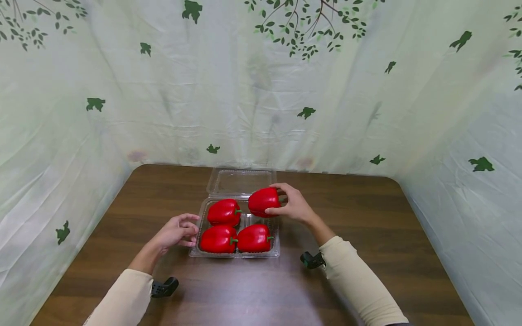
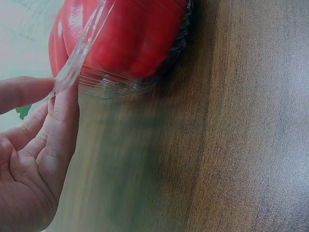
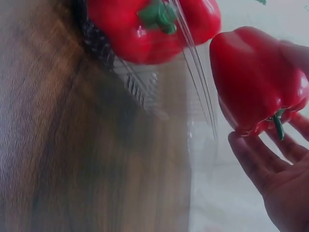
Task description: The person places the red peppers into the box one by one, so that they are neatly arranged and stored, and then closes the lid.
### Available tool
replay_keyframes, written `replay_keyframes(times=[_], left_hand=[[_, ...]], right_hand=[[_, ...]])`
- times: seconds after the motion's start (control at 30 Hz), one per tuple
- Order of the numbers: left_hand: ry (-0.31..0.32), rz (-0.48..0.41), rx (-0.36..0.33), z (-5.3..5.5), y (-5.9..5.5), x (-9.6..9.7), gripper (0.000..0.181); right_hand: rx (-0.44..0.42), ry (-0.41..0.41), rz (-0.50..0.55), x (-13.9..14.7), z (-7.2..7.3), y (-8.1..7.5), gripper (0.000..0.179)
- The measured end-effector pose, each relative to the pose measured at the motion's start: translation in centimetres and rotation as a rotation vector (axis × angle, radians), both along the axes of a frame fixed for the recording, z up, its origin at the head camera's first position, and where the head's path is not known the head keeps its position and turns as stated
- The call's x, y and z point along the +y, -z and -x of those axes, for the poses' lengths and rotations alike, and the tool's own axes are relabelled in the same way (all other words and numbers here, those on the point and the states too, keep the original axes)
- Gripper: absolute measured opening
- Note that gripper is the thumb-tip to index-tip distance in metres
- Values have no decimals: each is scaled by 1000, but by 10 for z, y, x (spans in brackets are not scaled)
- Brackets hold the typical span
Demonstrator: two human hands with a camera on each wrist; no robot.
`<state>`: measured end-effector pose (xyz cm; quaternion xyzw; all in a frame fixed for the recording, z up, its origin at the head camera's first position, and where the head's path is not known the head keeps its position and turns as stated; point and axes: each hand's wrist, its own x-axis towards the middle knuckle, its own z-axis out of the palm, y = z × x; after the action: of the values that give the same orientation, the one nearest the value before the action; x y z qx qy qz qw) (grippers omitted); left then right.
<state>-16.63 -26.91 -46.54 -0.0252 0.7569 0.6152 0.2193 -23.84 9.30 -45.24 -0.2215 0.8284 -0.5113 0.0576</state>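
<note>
My right hand (image 1: 295, 206) holds a red bell pepper (image 1: 262, 202) over the back right part of a clear plastic clamshell container (image 1: 236, 255). In the right wrist view, thumb and fingers span this pepper (image 3: 256, 79), its green stem toward the palm. Three more red peppers lie inside: one at back left (image 1: 222, 212), one at front left (image 1: 217, 239), one at front right (image 1: 254, 238). At the container's left side is my left hand (image 1: 178, 232). The left wrist view shows its thumb and fingers pinching the clear rim (image 2: 70, 72).
The container's hinged lid (image 1: 240, 183) lies folded back toward the far edge of the brown wooden table (image 1: 346, 280). Behind and beside the table hangs a pale curtain (image 1: 244, 90) printed with leaves and branches. A dark device (image 1: 165, 287) is strapped at each wrist.
</note>
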Motion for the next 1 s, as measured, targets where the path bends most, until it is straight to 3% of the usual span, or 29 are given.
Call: replay_keyframes(times=[0.7, 1.0], left_hand=[[-2, 12, -9, 1, 2, -1, 47], [-3, 7, -7, 2, 3, -2, 46]], right_hand=[[111, -47, -223, -24, -3, 5, 63], [90, -38, -289, -35, -6, 5, 64]])
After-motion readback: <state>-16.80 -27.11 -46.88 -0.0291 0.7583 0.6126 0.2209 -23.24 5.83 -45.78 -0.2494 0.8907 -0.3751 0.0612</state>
